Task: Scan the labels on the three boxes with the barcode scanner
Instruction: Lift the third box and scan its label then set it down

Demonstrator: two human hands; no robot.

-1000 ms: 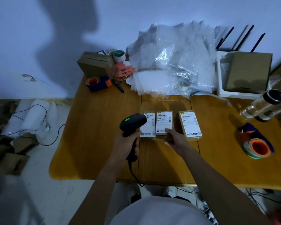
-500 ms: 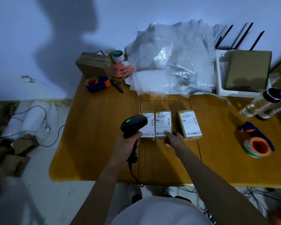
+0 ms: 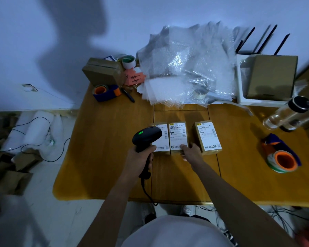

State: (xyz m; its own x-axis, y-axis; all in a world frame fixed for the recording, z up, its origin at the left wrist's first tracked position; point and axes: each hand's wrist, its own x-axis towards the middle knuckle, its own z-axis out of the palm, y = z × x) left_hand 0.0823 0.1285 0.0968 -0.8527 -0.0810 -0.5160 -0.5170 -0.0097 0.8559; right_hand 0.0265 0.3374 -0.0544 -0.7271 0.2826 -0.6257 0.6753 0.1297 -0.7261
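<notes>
Three small brown cardboard boxes with white shipping labels, left (image 3: 162,139), middle (image 3: 178,138) and right (image 3: 208,138), lie in a row on a yellow wooden table (image 3: 103,148). The left hand (image 3: 140,158) grips a black handheld barcode scanner (image 3: 146,138) over the left box. The right hand (image 3: 190,151), fingers loosely spread, presses the middle box's near edge.

Bare bench (image 3: 103,157) lies open left of the three boxes (image 3: 178,138), while bubble wrap (image 3: 185,68) crowds behind and a tape dispenser (image 3: 282,157) sits well right.
</notes>
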